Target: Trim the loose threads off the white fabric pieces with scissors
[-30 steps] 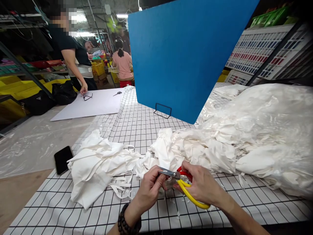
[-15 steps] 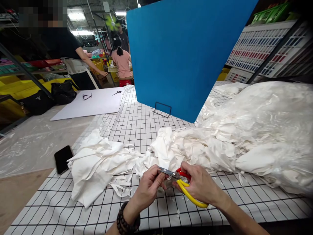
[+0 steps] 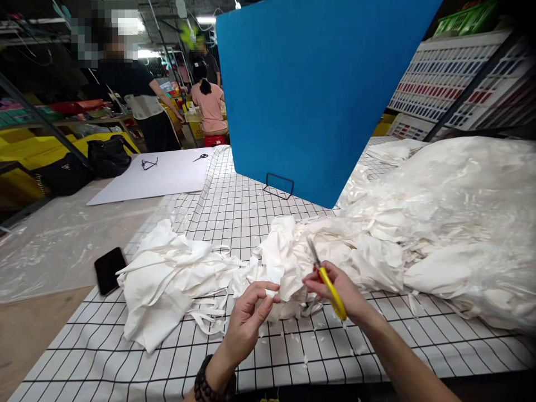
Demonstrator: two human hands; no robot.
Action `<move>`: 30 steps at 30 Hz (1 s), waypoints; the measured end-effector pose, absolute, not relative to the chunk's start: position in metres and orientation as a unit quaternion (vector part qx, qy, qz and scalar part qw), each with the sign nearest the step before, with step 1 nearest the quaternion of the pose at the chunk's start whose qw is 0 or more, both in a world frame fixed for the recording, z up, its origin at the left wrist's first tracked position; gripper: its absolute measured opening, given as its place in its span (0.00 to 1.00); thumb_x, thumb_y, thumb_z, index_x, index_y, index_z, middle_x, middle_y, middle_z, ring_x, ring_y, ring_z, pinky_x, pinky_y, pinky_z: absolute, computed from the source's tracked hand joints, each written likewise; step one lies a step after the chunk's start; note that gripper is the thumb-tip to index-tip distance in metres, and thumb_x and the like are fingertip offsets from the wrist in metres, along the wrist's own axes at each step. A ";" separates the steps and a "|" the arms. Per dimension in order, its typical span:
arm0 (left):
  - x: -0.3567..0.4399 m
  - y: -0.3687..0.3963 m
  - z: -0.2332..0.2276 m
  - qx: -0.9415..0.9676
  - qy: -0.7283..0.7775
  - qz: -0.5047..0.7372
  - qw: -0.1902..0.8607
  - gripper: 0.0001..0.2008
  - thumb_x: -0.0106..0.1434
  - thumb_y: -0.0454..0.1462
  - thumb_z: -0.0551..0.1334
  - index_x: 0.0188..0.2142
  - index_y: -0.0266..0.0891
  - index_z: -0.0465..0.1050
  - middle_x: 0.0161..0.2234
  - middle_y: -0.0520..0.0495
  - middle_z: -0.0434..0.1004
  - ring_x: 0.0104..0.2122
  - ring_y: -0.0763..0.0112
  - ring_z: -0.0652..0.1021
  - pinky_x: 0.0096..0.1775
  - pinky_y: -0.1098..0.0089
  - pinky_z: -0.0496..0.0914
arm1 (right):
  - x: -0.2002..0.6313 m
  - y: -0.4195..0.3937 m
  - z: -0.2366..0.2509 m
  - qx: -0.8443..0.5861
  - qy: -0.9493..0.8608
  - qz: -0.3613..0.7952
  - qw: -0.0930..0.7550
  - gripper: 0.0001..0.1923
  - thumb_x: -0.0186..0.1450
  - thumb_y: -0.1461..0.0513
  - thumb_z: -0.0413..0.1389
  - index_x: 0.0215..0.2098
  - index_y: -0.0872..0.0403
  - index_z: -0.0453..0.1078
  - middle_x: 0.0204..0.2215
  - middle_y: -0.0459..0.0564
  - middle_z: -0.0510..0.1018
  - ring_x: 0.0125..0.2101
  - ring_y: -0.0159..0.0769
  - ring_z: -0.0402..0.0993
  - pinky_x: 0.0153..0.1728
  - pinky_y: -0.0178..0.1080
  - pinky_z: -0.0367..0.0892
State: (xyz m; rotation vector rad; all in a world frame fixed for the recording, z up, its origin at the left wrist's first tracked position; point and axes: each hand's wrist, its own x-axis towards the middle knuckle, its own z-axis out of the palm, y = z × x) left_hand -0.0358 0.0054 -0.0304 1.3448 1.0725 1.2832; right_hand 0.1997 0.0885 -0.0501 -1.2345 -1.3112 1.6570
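Observation:
My right hand (image 3: pixel 335 287) holds scissors (image 3: pixel 333 290) with red and yellow handles, their blades pointing up and away over the white fabric. Between the thumb and fingers of my left hand (image 3: pixel 251 318) is the end of a white fabric piece (image 3: pixel 272 291). Directly behind both hands lies a heap of crumpled white fabric pieces (image 3: pixel 326 245). To the left, a looser pile of white fabric (image 3: pixel 159 285) with thin straps rests on the checked cloth (image 3: pixel 167 368). Small white scraps (image 3: pixel 305 360) are scattered below my hands.
A black phone (image 3: pixel 109 271) lies at the left. A large blue board (image 3: pixel 310 100) stands behind the heap by a black wire stand (image 3: pixel 278 186). Clear plastic with white fabric (image 3: pixel 469 223) bulges at the right. Glasses (image 3: pixel 149 163) and dark scissors (image 3: pixel 201 158) lie on a white board (image 3: pixel 167 181). People are behind.
The scissors have come away from my left hand's fingertips and swung upward in my right hand. At the back left, a person has shifted to the right.

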 end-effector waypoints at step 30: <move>-0.100 0.046 0.034 0.424 0.355 0.710 0.436 0.07 0.61 0.38 0.62 0.29 0.37 0.73 0.30 0.48 0.70 0.33 0.72 0.70 0.36 0.74 0.66 | 0.177 0.147 0.053 -0.329 -0.616 0.562 0.442 0.20 0.49 0.58 0.68 0.35 0.50 0.64 0.33 0.44 0.74 0.30 0.33 0.71 0.30 0.35 0.69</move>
